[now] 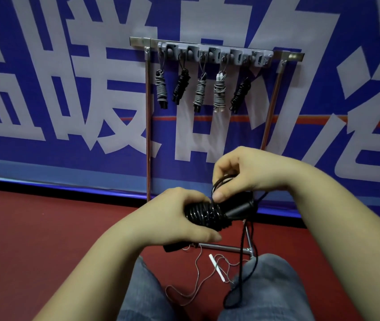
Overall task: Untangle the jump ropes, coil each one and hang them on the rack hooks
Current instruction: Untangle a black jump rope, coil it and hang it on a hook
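My left hand (pixel 175 218) grips the springy black jump rope (pixel 210 213) coil; my right hand (pixel 235 177) pinches its limp, light cord above, best held at the stiff handles.

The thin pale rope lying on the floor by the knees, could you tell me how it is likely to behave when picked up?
The pale rope will probably be floppy, since it lies in loose, wandering loops. It looks thin, so likely light. Its white handle looks stiff and would probably dangle and swing.

Blue banner (pixel 45 158) with large pale characters, dark red floor (pixel 45 228), blue jeans (pixel 265 286)
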`<action>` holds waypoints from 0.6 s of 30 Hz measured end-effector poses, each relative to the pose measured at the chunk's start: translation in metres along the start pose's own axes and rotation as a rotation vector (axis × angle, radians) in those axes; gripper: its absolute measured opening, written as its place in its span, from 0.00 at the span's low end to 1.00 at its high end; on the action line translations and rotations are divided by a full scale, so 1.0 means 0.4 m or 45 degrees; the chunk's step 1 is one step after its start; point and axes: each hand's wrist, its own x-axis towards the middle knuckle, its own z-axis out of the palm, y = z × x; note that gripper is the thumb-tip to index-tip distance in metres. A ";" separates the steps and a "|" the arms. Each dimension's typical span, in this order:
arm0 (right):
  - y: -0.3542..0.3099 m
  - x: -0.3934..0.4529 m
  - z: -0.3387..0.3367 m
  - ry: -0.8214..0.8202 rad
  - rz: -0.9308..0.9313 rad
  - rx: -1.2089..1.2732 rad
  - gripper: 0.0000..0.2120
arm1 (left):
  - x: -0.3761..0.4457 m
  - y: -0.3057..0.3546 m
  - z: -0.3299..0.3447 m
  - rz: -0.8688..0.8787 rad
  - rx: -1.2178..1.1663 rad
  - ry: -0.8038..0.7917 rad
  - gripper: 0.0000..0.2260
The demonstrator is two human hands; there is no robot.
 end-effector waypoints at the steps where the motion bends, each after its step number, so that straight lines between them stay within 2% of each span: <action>1: 0.009 0.004 -0.001 -0.039 -0.021 0.161 0.11 | -0.007 0.006 -0.002 0.031 -0.092 -0.015 0.09; 3: 0.036 0.013 0.011 -0.011 -0.043 0.540 0.07 | -0.014 0.018 -0.009 0.096 -0.212 -0.006 0.09; 5: 0.062 0.018 0.041 0.057 -0.058 0.838 0.08 | -0.013 0.024 -0.017 0.130 -0.279 0.073 0.09; 8: 0.075 0.024 0.092 0.201 -0.070 1.080 0.15 | -0.009 0.022 -0.019 0.077 -0.402 0.165 0.09; 10: 0.056 0.023 0.122 0.318 -0.010 1.111 0.16 | -0.008 0.013 -0.015 0.023 -0.538 0.245 0.09; 12: 0.042 0.023 0.148 0.385 0.008 1.000 0.13 | -0.004 0.001 -0.015 -0.045 -0.672 0.363 0.07; 14: 0.044 0.020 0.162 0.421 -0.002 0.717 0.11 | 0.005 -0.007 -0.016 -0.107 -0.689 0.470 0.05; 17: 0.049 0.002 0.158 0.429 -0.003 0.092 0.10 | 0.024 -0.029 -0.011 -0.201 -0.359 0.701 0.07; 18: 0.050 -0.005 0.155 0.404 0.007 -0.029 0.12 | 0.027 -0.040 -0.013 -0.243 -0.229 0.798 0.07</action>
